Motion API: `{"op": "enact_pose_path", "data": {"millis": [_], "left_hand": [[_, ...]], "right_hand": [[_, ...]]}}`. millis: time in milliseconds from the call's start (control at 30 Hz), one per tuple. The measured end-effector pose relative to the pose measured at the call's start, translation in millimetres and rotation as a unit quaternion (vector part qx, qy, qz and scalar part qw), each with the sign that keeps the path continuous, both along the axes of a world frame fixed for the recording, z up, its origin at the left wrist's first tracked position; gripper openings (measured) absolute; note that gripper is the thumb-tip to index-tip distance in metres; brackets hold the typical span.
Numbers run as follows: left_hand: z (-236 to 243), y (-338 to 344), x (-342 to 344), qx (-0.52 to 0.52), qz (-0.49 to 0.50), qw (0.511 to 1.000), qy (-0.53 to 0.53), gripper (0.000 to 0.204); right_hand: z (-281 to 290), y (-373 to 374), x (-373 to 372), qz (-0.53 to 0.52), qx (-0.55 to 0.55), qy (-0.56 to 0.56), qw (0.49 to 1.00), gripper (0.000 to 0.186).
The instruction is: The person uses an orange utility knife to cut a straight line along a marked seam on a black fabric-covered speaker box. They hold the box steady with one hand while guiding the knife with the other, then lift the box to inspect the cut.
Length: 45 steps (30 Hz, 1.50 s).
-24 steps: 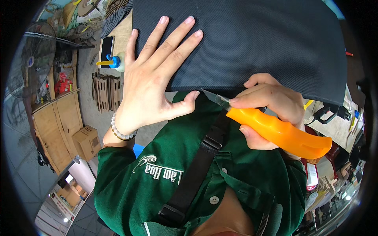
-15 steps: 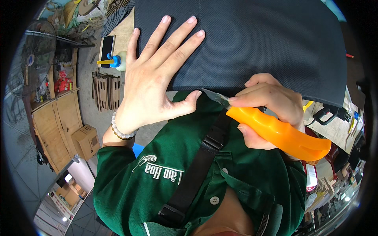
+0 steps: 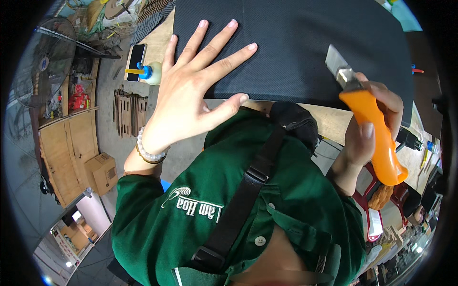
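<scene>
We see the black textured sheet point(image 3: 296, 47) lying on the wooden table point(image 3: 329, 121), the left hand point(image 3: 186, 90) resting at its near-left corner with fingers fanned wide. At its right side, the right hand point(image 3: 360, 148) wraps its fingers and thumb round the orange-handled knife point(image 3: 365, 108), blade over the sheet. Nearest us, white embroidered lettering point(image 3: 195, 205) appears upside down on the green shirt point(image 3: 291, 229); farther left, we find the cardboard box point(image 3: 101, 173)'s dark print too small to read.
</scene>
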<state>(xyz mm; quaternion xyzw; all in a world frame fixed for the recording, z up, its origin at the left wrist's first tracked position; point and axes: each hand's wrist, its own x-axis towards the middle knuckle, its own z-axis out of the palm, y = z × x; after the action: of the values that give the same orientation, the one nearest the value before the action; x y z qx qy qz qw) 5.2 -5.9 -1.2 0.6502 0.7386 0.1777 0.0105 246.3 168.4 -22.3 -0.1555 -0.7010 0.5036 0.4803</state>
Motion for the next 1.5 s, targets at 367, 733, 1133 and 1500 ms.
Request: {"op": "enact_pose_path", "data": {"millis": [367,733,1133,1500], "left_hand": [[-4.1,-1.6,14.3,0.031,0.019,0.999,0.039,0.058],[-96.1,-107.4,-124.3,0.431,0.403,0.804,0.077,0.031],[-307.5,-165.7,-253.8,-0.056,0.486,0.864,0.118,0.064],[-123.0,-53.2,-353.1,0.368,0.258,0.893,0.039,0.033]], "right_hand": [[-10.0,15.2,12.5,-0.09,0.152,-0.078,0.981,0.036],[-9.5,6.8,2.2,-0.126,0.156,-0.064,0.978,0.044],[-14.3,-7.4,-40.1,-0.327,0.152,-0.101,0.927,0.049],[-8.9,-81.6,-120.3,-0.358,0.063,-0.071,0.929,0.053]]}}
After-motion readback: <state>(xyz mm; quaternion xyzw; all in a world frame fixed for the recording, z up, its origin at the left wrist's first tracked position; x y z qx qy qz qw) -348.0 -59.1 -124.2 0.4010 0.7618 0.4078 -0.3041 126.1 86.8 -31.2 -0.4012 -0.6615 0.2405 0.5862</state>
